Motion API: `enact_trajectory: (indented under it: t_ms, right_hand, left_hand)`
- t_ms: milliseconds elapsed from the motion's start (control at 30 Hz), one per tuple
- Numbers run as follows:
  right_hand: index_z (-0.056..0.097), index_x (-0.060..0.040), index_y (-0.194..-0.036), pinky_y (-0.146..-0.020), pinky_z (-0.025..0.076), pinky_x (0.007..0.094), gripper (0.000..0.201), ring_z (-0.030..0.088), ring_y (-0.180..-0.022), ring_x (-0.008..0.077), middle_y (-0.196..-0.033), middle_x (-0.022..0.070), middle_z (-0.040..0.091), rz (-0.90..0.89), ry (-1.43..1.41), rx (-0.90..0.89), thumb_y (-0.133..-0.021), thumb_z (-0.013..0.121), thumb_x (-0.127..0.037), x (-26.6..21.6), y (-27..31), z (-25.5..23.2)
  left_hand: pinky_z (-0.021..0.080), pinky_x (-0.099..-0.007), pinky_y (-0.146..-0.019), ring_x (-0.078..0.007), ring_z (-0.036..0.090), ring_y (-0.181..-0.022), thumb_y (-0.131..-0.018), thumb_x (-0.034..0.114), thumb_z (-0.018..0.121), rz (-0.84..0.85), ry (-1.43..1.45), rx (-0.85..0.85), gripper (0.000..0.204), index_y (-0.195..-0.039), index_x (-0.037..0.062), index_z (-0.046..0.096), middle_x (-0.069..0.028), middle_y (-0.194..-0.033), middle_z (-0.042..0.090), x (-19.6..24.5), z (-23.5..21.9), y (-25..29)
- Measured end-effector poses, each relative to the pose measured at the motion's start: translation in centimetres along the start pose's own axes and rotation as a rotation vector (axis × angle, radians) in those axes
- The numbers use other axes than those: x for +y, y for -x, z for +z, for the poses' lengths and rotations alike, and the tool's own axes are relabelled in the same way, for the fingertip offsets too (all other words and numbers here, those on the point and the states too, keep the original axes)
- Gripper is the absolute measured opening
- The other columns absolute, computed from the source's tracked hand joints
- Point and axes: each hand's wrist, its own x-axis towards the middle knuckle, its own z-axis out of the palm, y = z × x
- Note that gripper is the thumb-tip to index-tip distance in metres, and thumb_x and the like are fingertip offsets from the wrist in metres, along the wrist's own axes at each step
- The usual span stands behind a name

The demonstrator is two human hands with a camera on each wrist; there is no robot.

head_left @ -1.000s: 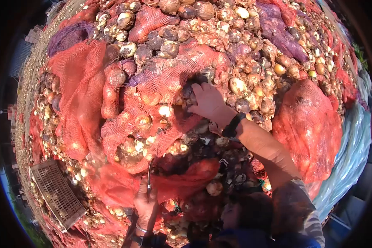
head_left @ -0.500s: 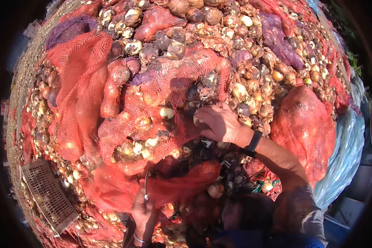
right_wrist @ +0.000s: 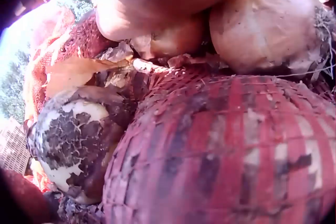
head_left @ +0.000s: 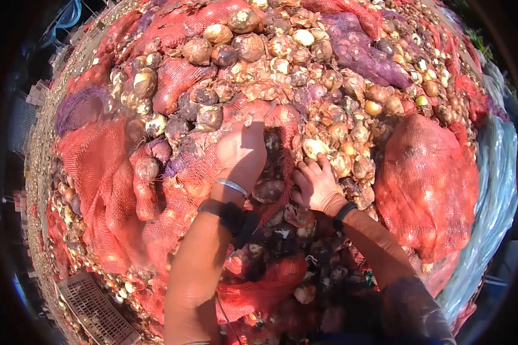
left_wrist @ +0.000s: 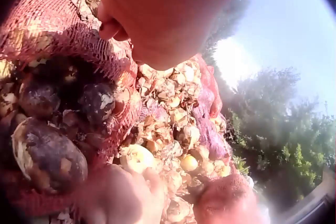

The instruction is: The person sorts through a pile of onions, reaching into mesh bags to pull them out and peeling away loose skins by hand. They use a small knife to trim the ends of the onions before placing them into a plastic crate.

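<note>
A torn red mesh bag (head_left: 181, 221) lies over onions, dark ones showing in its opening. My left hand (head_left: 242, 152) is above the bag's far edge, fingers curled round a thin curved blade (head_left: 272, 107) whose handle is hidden. In the left wrist view the same hand (left_wrist: 157, 19) appears as a fist above the mesh. My right hand (head_left: 316, 187) is at the right side of the opening, fingertips by a pale onion (head_left: 314, 148) and thumb toward the mesh edge; I cannot tell whether it pinches the mesh. A big brown onion (left_wrist: 48, 154) sits inside the opening.
A full red mesh bag (head_left: 426, 184) stands at the right, beside bluish plastic sheeting (head_left: 483, 224). Purple netting (head_left: 362, 49) lies farther back. A plastic crate (head_left: 95, 307) is tilted at the lower left. Loose onions and dry skins cover the heap.
My left hand has moved up from the lower middle to the far edge of the mesh, carrying the blade. My right hand has left the opening's interior for its right side.
</note>
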Motion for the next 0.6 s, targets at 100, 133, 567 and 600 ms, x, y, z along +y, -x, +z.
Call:
enact_trajectory:
  t_ms: [100, 133, 567, 600]
  right_hand:
    - [0.065, -0.0062, -0.114, -0.111, 0.028, 0.0607, 0.05, 0.051, -0.122, 0.0369, -0.132, 0.019, 0.056, 0.0, 0.008, 0.022, -0.078, 0.069, -0.039, 0.4, 0.0, 0.7]
    - [0.065, -0.0068, -0.114, -0.11, 0.029, 0.061, 0.049, 0.051, -0.121, 0.0369, -0.132, 0.0194, 0.056, -0.03, -0.002, 0.122, -0.078, 0.069, -0.04, 0.4, 0.2, 1.2]
    - [0.068, -0.0069, -0.11, -0.109, 0.03, 0.0586, 0.052, 0.056, -0.114, 0.0356, -0.12, 0.0153, 0.062, -0.029, -0.115, 0.188, -0.07, 0.075, -0.039, 0.3, 0.6, 0.1]
    - [0.067, -0.0065, -0.111, -0.11, 0.03, 0.058, 0.052, 0.055, -0.116, 0.0358, -0.12, 0.0153, 0.062, -0.035, -0.188, 0.166, -0.07, 0.076, -0.038, 0.2, 0.6, -0.3]
  left_hand:
    - [0.055, -0.0446, -0.076, -0.0347, 0.071, -0.093, -0.093, 0.021, 0.051, -0.057, -0.167, -0.08, 0.034, -0.125, 0.0213, 0.064, -0.0178, -0.099, 0.072, -0.6, -0.3, -3.7]
    - [0.055, -0.0446, -0.076, -0.0347, 0.071, -0.093, -0.093, 0.021, 0.051, -0.054, -0.176, -0.086, 0.034, -0.125, 0.0213, 0.064, -0.0178, -0.099, 0.072, -1.1, -0.5, -3.7]
    - [0.053, -0.0487, -0.066, -0.0358, 0.068, -0.075, -0.093, 0.031, 0.057, -0.479, -0.202, -0.329, 0.054, -0.146, 0.0238, 0.049, -0.0196, -0.084, 0.068, -14.3, -1.4, 26.5]
    - [0.052, -0.0485, -0.064, -0.0351, 0.068, -0.074, -0.094, 0.033, 0.057, -0.553, -0.274, -0.416, 0.054, -0.146, 0.0251, 0.049, -0.0193, -0.083, 0.067, -15.7, -1.7, 29.1]
